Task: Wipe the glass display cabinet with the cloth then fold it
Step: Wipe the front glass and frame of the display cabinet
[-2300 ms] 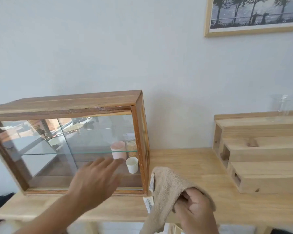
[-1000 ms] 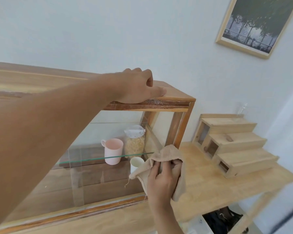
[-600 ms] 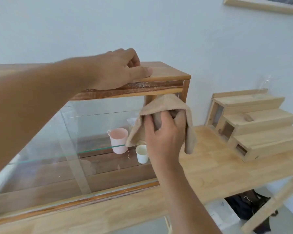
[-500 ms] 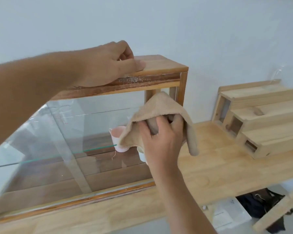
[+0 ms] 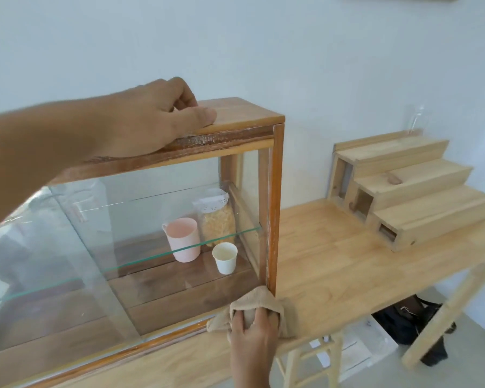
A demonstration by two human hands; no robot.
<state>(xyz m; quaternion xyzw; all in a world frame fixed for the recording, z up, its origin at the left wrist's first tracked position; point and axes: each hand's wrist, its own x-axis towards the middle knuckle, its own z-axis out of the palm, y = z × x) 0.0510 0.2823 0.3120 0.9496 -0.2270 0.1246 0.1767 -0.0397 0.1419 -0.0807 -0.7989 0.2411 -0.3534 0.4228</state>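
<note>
Clearly the wiping step is in hand: the right hand (image 5: 254,334) has its fingers clamped into the bunched cloth (image 5: 259,299), pressing it at the bottom right corner of the glass display cabinet (image 5: 275,208), which stands on the wooden table (image 5: 347,261). The left hand (image 5: 151,121) steadies the cabinet's top, fingers bent down onto the board and thumb laid flat. Next, I judge, the cloth should sweep across the front pane — folding is not yet due.

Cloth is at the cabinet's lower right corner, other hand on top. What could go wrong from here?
1. The cloth is bunched in the right hand, partly over the cabinet frame, so it may miss glass near that corner.
2. The cabinet stands close to the front edge of the table; a hard push might shift it, though the left hand rests on top.
</note>
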